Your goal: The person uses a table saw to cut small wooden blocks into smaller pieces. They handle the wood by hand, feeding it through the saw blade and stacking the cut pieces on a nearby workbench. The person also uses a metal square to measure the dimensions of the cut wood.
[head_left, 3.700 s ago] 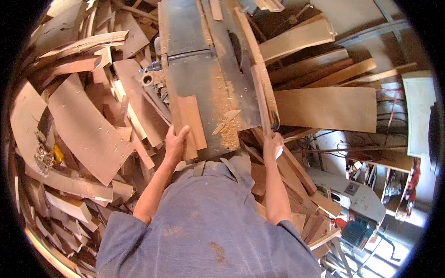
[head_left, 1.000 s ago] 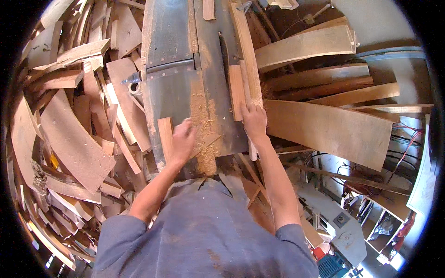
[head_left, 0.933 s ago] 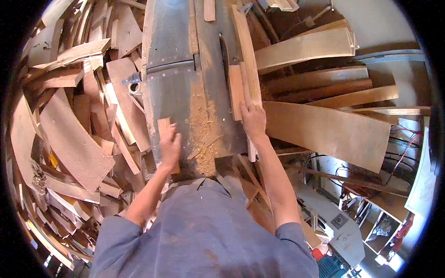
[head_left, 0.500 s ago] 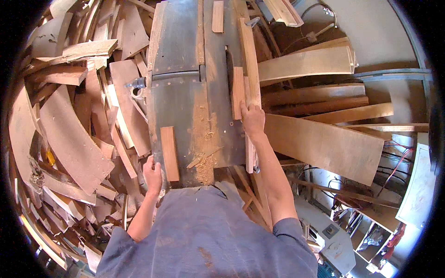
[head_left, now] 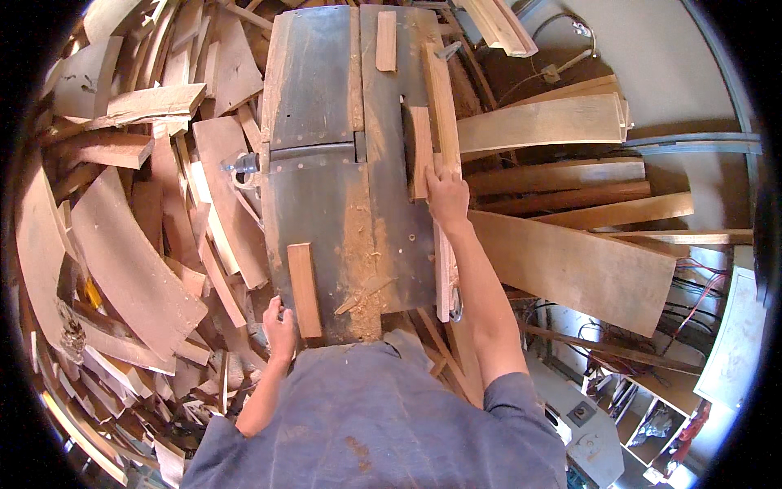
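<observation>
My right hand (head_left: pixel 448 198) is at the near end of a short reddish wood block (head_left: pixel 419 153), its fingers closed against the block and the wooden fence. The block lies lengthwise against the long wooden fence (head_left: pixel 441 98), beside a dark slot in the metal machine table (head_left: pixel 314 196). Whether a blade stands in that slot is hard to see. At the table's near left edge is my left hand (head_left: pixel 279 328), empty, with loosely curled fingers apart. Close to it lies a second wood block (head_left: pixel 304 289). A third block (head_left: pixel 386 41) rests at the table's far end.
Sawdust and splinters (head_left: pixel 362 277) cover the near middle of the table. A dark cutter gap (head_left: pixel 314 152) crosses its left half. Offcuts (head_left: pixel 134 261) are heaped on the left. Boards (head_left: pixel 570 269) lie at the right, with loose wires (head_left: pixel 700 281) beyond. A metal clamp (head_left: pixel 456 306) sits at the fence's near end.
The wood block has slid forward along the fence and slot, my right hand moving with it. My left hand stays by the near left edge. The whole view has shifted slightly.
</observation>
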The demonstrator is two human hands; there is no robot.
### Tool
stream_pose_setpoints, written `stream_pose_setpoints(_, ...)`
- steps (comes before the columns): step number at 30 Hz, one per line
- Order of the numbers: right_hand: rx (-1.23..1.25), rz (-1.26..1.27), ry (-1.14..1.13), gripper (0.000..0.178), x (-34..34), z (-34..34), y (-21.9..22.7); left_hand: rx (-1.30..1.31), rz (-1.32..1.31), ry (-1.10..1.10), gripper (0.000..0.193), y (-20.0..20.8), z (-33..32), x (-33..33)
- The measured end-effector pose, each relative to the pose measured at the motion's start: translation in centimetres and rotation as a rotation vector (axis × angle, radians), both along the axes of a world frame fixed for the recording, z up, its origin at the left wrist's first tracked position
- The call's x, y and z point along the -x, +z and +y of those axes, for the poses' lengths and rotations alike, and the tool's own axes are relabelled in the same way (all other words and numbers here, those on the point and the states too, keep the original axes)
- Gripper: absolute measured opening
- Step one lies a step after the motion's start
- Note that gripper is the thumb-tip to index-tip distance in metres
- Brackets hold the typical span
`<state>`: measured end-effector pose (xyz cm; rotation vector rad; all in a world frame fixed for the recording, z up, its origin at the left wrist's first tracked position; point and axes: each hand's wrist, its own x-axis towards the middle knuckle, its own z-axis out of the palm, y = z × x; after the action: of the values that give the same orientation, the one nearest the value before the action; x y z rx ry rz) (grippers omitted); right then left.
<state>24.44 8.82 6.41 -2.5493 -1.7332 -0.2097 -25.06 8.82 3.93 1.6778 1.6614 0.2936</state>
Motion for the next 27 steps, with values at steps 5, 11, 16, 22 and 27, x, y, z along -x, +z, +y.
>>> stream_pose_setpoints(5, -0.020, 0.052, -0.014, 0.055, -1.8, 2.0, -1.2, -0.019, 0.020, -0.042, 0.045, -0.4, 0.2, 0.2)
stream_pose_setpoints(11, -0.020, 0.021, -0.041, 0.052, -5.6, 8.0, -1.0, -0.023, 0.054, -0.090, 0.045, -0.2, 0.2, 0.5)
stream_pose_setpoints(16, -0.018, -0.013, -0.015, 0.050, -11.5, 14.7, -1.6, 0.005, 0.084, -0.067, 0.041, 2.1, 0.4, -1.2)
stream_pose_setpoints(22, -0.019, 0.066, 0.075, 0.042, -17.8, 22.3, -2.0, -0.033, 0.092, -0.055, 0.034, 2.9, 1.3, -2.1)
stream_pose_setpoints(27, 0.050, 0.228, 0.009, 0.029, -21.9, 28.4, -1.7, 0.105, 0.047, 0.095, 0.034, 0.3, 1.0, -1.0)
